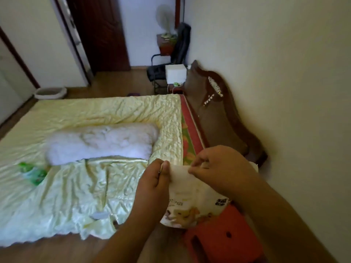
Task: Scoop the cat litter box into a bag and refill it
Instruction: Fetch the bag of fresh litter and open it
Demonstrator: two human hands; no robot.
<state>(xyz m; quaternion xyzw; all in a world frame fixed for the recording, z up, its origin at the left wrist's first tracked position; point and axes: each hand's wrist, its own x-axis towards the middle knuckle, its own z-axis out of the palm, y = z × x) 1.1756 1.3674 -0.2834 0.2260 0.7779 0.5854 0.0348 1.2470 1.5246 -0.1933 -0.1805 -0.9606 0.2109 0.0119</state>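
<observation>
Head view. I see both hands low in the frame, working at the top edge of a white litter bag [191,198] printed with cat pictures and a small black code mark. The left hand [154,184] has its grip pressed together on the bag's upper left corner, thumb against curled fingers, pinching the edge. The right hand [218,168] pinches the same top edge just to the right, fingers curled over the material. The two hands sit close together, with a short span of bag edge between them.

The bag stands on an orange stool [226,242] at the lower right; the bag's lower part hides the stool's top, and I can see a slot and a round hole in the stool's surface. The stool stands on the wooden floor [114,80], just beside the bed.

The bed [85,114] carries a wrinkled pale yellow cover, a white fluffy pillow [102,142] and a green and white packet [32,172] near its left side. A dark wooden headboard [214,111] stands against the right wall.

The litter box [50,92], a pale shallow tray, sits on the floor beyond the far corner of the bed, well apart from the hands. I cannot tell its contents. A black chair [161,71] and a white box [175,73] stand at the far wall, near a dark door [98,31].
</observation>
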